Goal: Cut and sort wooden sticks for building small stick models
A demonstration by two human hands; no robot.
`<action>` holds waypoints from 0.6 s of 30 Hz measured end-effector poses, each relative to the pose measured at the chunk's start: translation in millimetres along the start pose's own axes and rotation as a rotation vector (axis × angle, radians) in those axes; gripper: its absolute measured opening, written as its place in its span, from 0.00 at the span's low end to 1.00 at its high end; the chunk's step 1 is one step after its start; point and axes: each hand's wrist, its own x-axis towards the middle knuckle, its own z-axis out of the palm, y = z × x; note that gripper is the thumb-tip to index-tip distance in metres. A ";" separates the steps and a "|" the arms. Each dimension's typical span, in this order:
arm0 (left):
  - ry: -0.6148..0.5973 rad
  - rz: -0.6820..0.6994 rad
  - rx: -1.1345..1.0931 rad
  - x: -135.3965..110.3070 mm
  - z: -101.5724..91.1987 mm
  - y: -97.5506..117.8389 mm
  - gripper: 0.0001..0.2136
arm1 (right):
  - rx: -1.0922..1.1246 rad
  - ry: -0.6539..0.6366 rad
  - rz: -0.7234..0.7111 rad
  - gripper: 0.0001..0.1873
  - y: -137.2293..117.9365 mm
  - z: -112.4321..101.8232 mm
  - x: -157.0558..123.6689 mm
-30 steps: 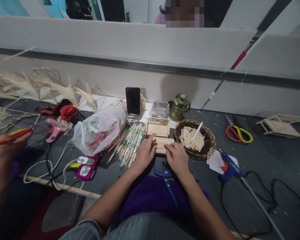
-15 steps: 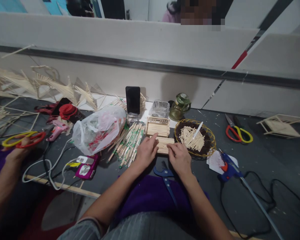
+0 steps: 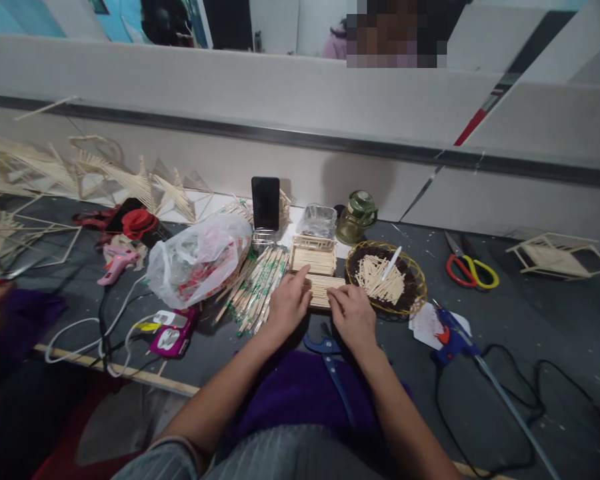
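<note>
One dark surface (image 3: 560, 313) carries everything about the hands. A plastic bag (image 3: 200, 257) lies well to the left, and a basket (image 3: 411, 280) of short sticks (image 3: 380, 279) sits close to the right hand (image 3: 354, 315). A bundle (image 3: 257, 287) of longer sticks fans out just beside the left hand (image 3: 289, 303). Nearer the body, between the forearms, a blue cutter (image 3: 325, 344) points away from the person, its handle over purple cloth (image 3: 280, 393).

The two hands face each other. The left one reaches its index finger forward along its end of a panel (image 3: 321, 288), thumb lower down; the right one has thumb and fingertip close together at the other end. Whether either pinches a stick or only presses, I cannot tell.

Beyond the panel, just behind it, stands a tray (image 3: 314, 260) of the same pale sticks. The panel itself is directly between the hands: rightward from the left, leftward from the right. Its sticks run left to right, and its long axis seems to do so too, though fingers cover both ends. Neither hand is nearer; both touch it. Smallest, a white pen (image 3: 392, 263) leans in the basket.
</note>
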 end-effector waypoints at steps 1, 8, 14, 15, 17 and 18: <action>0.040 -0.017 -0.017 -3.8 0.5 -0.4 0.27 | -0.007 0.012 -0.019 0.13 -1.7 -0.5 -1.0; 0.125 -0.021 -0.125 -34.9 9.9 2.2 0.35 | -0.073 0.055 -0.062 0.17 -5.2 -5.4 -29.3; 0.088 0.031 -0.020 -44.1 17.4 6.5 0.42 | -0.015 0.086 -0.028 0.17 4.7 -10.8 -50.3; 0.074 0.034 -0.011 -45.2 19.7 6.7 0.43 | -0.014 0.099 -0.025 0.17 5.1 -10.1 -50.3; 0.054 0.036 0.001 -47.8 25.2 6.7 0.44 | -0.034 0.117 -0.029 0.19 4.3 -6.6 -48.2; 0.049 0.035 0.005 -49.3 28.3 6.5 0.45 | -0.050 0.125 -0.030 0.19 3.4 -4.0 -46.6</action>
